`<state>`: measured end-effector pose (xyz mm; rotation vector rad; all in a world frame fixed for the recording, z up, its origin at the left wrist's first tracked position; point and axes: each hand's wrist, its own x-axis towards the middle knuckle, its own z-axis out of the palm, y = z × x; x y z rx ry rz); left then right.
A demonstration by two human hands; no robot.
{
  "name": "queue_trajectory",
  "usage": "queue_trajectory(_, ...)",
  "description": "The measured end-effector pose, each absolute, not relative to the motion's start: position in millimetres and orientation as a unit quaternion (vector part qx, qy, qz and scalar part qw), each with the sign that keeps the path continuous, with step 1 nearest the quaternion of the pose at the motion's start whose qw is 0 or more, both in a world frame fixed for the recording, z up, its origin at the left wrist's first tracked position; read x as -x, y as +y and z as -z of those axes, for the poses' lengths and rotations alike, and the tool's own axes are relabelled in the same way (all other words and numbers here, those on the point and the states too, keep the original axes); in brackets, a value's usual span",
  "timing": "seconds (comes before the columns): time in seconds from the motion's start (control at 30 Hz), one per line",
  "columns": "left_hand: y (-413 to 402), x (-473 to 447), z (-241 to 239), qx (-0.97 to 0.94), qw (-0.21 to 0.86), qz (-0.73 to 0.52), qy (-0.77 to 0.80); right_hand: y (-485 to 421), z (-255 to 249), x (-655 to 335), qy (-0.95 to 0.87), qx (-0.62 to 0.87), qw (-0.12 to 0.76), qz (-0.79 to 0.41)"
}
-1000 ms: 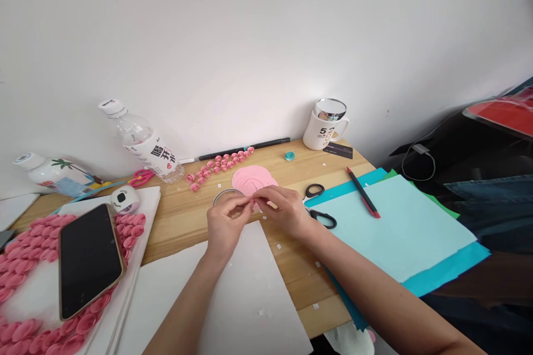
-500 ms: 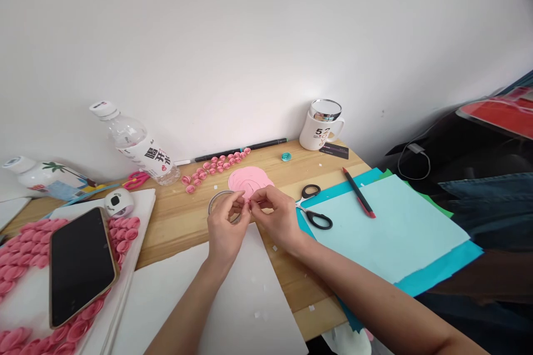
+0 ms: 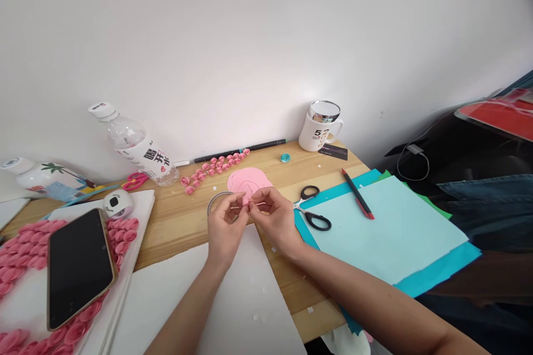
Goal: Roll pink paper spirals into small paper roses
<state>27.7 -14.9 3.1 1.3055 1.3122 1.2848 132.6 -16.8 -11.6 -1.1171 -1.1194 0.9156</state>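
My left hand (image 3: 226,224) and my right hand (image 3: 276,221) meet over the desk, fingertips pinched together on a small strip of pink paper (image 3: 246,199). Much of the strip is hidden by the fingers. Just beyond them lie flat pink paper spiral discs (image 3: 240,178). A grey ring (image 3: 211,200), perhaps a tape roll, sits partly behind my left hand. Black-handled scissors (image 3: 318,221) rest to the right of my right hand. Behind the discs, small rolled pink paper flowers (image 3: 212,166) stand in rows.
White board (image 3: 200,294) lies under my forearms. At left, a phone (image 3: 79,269) rests on a sheet covered with pink paper flowers (image 3: 79,331), near a plastic bottle (image 3: 139,144). A mug (image 3: 313,132) stands at the back; a pen (image 3: 357,194) lies on blue paper (image 3: 387,233) at right.
Slightly more pink paper shows between the fingertips. Both hands stay in nearly the same place, and the view has shifted very little.
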Motion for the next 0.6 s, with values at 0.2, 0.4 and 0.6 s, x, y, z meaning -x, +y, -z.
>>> queue_trajectory(0.2,-15.9,-29.1,0.5,-0.497,0.429,-0.538,0.528,-14.6,13.5,-127.8,-0.410,0.474,0.623,-0.468)
queue_trajectory(0.4,-15.8,-28.8,2.0,-0.533,0.385,-0.574,0.489,-13.8,11.3,-130.4,-0.410,0.459,0.623,-0.482)
queue_trajectory(0.6,-14.2,-28.5,5.0,-0.496,0.401,-0.597,0.487,-15.1,10.7,-129.6,-0.414,0.466,0.618,-0.479)
